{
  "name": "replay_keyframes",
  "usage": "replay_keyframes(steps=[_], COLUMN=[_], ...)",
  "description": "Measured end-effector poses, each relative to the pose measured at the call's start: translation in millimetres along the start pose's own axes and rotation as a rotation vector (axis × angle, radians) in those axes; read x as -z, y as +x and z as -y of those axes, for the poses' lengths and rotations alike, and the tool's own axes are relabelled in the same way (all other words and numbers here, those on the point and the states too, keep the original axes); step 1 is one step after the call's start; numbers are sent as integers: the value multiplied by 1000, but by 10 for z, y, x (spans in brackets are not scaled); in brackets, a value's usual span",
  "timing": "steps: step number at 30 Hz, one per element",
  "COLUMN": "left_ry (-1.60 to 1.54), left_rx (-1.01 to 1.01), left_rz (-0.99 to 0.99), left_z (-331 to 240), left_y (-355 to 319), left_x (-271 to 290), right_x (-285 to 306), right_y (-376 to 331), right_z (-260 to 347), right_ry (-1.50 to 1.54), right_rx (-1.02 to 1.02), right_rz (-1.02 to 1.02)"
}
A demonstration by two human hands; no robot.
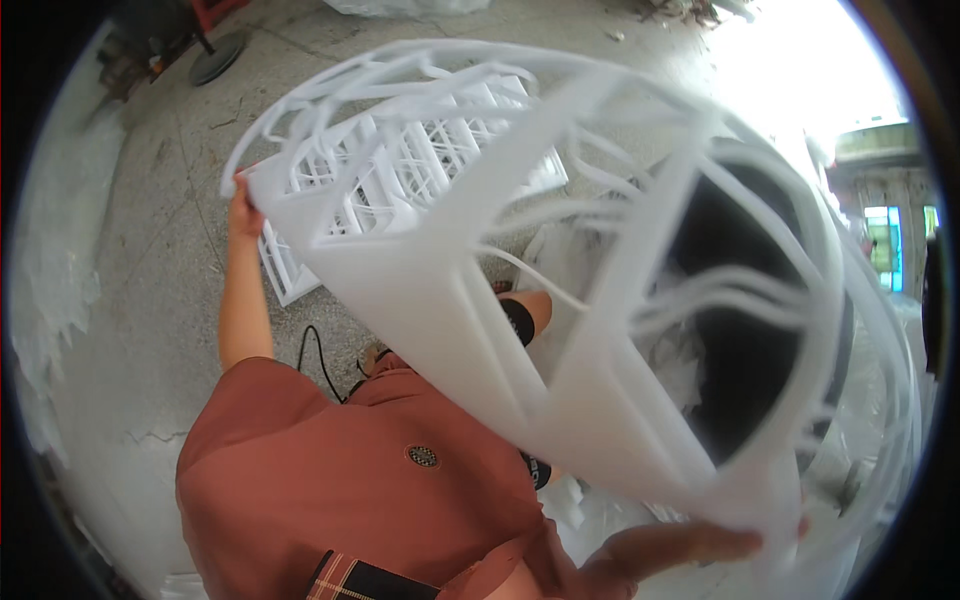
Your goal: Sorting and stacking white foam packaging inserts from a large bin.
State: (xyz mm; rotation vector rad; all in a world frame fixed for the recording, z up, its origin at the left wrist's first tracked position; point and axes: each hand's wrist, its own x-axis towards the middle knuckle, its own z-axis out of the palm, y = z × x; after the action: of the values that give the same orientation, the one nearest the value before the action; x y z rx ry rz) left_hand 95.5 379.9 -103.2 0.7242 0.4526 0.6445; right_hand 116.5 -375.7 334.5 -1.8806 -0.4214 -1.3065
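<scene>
Now foam sheet [560, 330] btwn both hands, raised

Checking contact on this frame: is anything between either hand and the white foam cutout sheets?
Nothing visible. The left hand grips the far corner of the white foam cutout sheets directly, and the right hand holds their near lower edge, fingers against the foam. Both are bare-hand contact; the palm sides are hidden by the sheets.

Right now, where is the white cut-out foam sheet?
In the head view, the white cut-out foam sheet is held up mid-frame between the left hand and right hand, above the grey concrete floor.
</scene>
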Motion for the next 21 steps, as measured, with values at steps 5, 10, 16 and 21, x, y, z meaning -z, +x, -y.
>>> replay_keyframes(steps=[5,10,16,21], left_ry=[-44,6,-7,28], left_rx=[-102,-2,14,45], left_rz=[-216,-303,-486,-664], left_z=[-414,5,611,962], left_y=[-511,-1039,-1148,-1019], left_x=[896,916,746,566], right_x=[-1596,-2950,-3508,-2839], right_y=[-28,-231,-1191,-1661], right_z=[-499,-1332,-1744,-1274], right_ry=[684,947,95,30], right_rx=[-663,-1257,-1022,-568], right_rz=[504,587,1061,1405])
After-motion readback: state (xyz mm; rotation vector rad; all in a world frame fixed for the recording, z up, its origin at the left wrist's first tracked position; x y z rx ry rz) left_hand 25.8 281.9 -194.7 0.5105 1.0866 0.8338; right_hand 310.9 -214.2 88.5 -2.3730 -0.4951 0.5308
